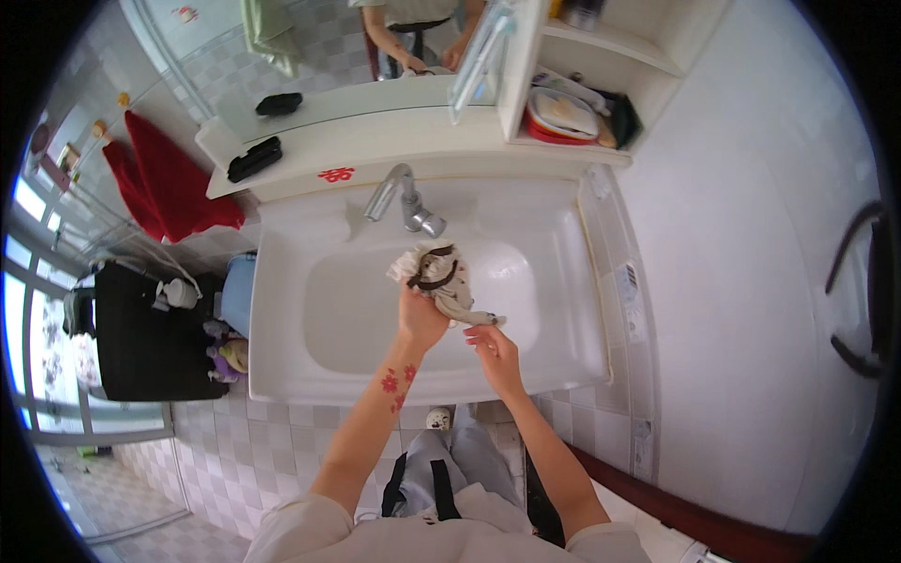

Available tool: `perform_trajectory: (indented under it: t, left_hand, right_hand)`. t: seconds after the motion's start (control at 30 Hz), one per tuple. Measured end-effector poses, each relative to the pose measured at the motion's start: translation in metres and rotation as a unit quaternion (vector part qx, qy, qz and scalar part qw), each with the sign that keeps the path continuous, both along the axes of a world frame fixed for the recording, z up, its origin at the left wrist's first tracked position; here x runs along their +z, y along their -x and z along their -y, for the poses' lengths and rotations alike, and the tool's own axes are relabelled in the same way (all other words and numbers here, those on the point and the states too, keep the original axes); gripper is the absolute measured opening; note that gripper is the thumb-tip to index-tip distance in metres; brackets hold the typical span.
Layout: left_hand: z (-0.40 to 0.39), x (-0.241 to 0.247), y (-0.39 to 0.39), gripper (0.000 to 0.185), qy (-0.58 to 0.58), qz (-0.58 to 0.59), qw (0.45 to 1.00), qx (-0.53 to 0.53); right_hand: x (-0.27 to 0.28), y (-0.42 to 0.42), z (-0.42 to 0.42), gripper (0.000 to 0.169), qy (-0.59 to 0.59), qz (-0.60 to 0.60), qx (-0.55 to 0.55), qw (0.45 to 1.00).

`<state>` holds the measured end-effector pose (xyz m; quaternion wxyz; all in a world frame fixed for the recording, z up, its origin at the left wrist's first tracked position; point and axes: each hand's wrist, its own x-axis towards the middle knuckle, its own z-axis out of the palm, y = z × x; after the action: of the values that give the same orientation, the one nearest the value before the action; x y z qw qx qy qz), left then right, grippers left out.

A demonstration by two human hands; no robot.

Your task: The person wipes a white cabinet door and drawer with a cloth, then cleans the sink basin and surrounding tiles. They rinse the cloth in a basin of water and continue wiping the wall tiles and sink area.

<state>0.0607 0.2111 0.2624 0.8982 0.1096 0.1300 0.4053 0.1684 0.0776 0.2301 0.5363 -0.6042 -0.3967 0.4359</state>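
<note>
A bunched cream cloth (461,290) with dark brown trim is held over the white washbasin (338,310), below the chrome faucet (408,200). My left hand (421,317) grips the bundle from beneath; the cloth hides part of its fingers. One twisted end of the cloth hangs down to the right. Close by that end is my right hand (493,352), its fingers partly curled; whether they touch the cloth is unclear. Red flower marks show on my left forearm.
A mirror (338,105) rises behind the basin's ledge, where a black case (255,160) lies. Open shelves (612,46) with containers stand at the upper right. A red towel (162,186) hangs left, above a black-topped appliance or cabinet (151,338) and a blue container (241,292).
</note>
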Motion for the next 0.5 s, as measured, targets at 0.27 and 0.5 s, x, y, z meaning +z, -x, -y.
perform_trajectory:
  t: [0.27,0.5]
  left_hand:
    - [-0.047,-0.024,0.039,0.042,0.038,-0.122,0.987,0.100]
    - [-0.063,-0.040,0.045,0.034,0.047,-0.294,0.945,0.136]
  right_hand:
    - [0.005,-0.014,-0.163,0.038,-0.190,0.392,-0.038,0.900]
    - [-0.006,-0.026,-0.220,0.033,-0.150,0.477,0.096,0.861]
